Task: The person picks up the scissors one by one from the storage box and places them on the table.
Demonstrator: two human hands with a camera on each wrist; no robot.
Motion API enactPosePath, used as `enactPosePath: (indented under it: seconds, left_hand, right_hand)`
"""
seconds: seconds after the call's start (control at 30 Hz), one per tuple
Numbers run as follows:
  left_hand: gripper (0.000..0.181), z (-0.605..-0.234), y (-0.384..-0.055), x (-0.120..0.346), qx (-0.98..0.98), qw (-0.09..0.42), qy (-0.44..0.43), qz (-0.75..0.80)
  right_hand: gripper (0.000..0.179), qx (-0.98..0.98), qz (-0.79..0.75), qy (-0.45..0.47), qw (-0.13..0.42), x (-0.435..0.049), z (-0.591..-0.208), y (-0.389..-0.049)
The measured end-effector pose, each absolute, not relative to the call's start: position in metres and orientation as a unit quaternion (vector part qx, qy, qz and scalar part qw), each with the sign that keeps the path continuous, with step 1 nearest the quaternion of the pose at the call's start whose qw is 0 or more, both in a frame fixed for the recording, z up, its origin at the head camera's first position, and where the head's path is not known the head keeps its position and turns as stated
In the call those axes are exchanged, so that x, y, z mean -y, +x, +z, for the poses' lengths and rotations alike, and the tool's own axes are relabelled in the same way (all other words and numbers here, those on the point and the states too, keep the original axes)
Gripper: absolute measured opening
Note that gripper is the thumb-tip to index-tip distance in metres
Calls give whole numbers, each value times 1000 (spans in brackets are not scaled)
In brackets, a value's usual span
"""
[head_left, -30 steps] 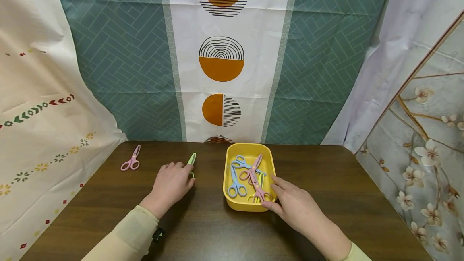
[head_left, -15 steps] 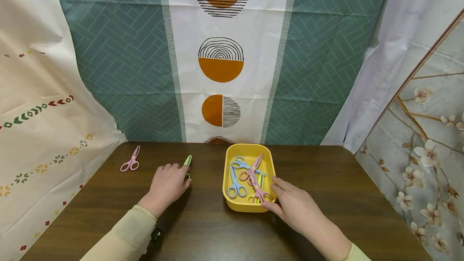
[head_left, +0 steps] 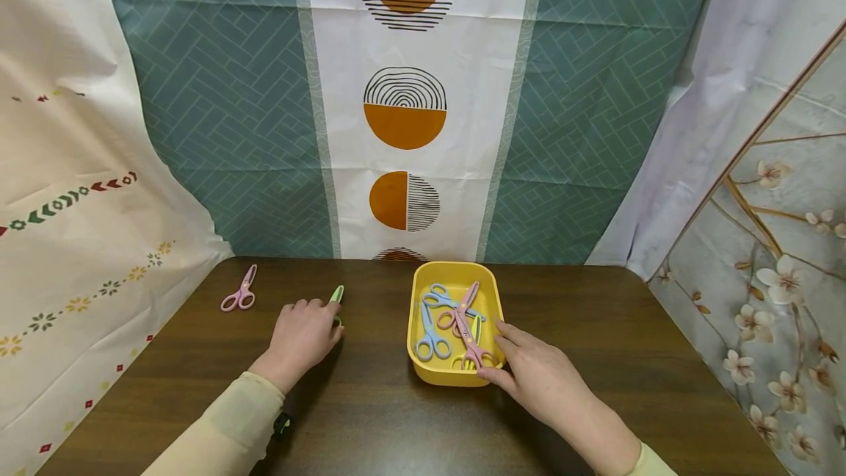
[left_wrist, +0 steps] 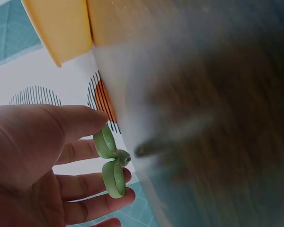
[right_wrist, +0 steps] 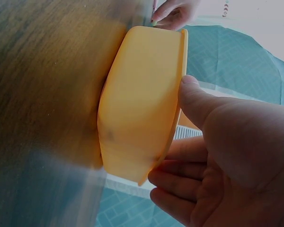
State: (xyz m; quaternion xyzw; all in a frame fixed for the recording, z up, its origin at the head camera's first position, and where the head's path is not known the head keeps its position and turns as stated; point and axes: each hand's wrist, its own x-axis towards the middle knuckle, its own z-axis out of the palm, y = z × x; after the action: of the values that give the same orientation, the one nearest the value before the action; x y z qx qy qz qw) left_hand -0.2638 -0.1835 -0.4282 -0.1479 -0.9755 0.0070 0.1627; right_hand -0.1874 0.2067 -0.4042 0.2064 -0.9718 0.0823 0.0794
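My left hand (head_left: 302, 335) pinches a pair of green scissors (head_left: 337, 294) by the handles, thumb on one side and fingers on the other. In the left wrist view the green handle loops (left_wrist: 105, 142) show between thumb and fingers, close over the table. Its blades point away from me. My right hand (head_left: 538, 373) holds the near right corner of a yellow bin (head_left: 419, 367), with the thumb at its rim in the right wrist view. Inside the bin lie blue scissors (head_left: 432, 346), pink scissors (head_left: 472, 350) and yellow-green scissors (head_left: 476, 327), some overlapping.
A pair of pink scissors (head_left: 239, 297) lies at the back left of the dark wooden table (head_left: 370, 417). Behind the table hangs a green and white patterned cloth (head_left: 231, 131). Floral cloths (head_left: 780, 329) line the sides.
My left hand has slid a little to the left and slightly nearer to me, with the green scissors in it. The right hand and the bin have stayed in place.
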Motion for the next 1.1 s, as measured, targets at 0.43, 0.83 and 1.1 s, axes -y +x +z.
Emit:
enactPosePath:
  seconds: [0.43, 0.83, 1.1]
  left_hand:
    - [30, -430, -266, 187, 979, 150, -140, 4]
    - [28, -433, -264, 189, 982, 131, -139, 2]
    - [28, -433, -265, 189, 984, 115, -134, 1]
  right_hand:
    - [73, 972, 82, 207, 79, -207, -404, -188]
    - [73, 971, 84, 208, 79, -207, -404, -188]
    - [73, 971, 88, 206, 79, -207, -404, -188]
